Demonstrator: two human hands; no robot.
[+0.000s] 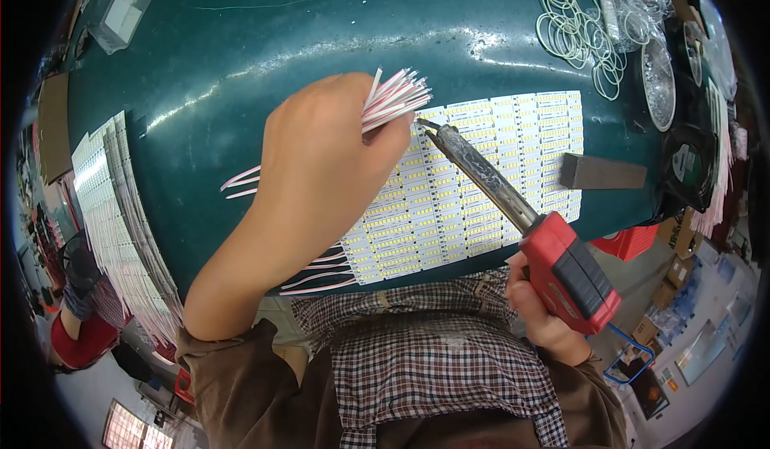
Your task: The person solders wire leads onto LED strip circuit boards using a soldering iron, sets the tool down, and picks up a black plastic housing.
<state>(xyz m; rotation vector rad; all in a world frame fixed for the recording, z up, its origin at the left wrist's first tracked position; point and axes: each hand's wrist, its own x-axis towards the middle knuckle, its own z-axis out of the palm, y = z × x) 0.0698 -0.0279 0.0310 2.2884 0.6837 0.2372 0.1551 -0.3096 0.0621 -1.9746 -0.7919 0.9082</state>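
Note:
My left hand (325, 152) is closed around a bundle of thin red-and-white wires (399, 96), whose ends fan out past the thumb. With my right hand (545, 316) I grip the red-and-black handle of a soldering gun (529, 218). Its tip points up and left, close to my left thumb at the far left edge of a white LED board panel (481, 184). Rows of small yellow LEDs cover the panel, which lies on the green table. Paired wires (321, 276) stick out from its near left side. My left hand hides part of that edge, so contact at the tip is unclear.
A grey metal block (605, 172) rests on the panel's right side. Stacked wired boards (120, 200) lie at the left edge. Pale looped cord (565, 24), a metal dish (658, 84) and a black fan (690, 166) sit at right. Another person (80, 333) is at lower left.

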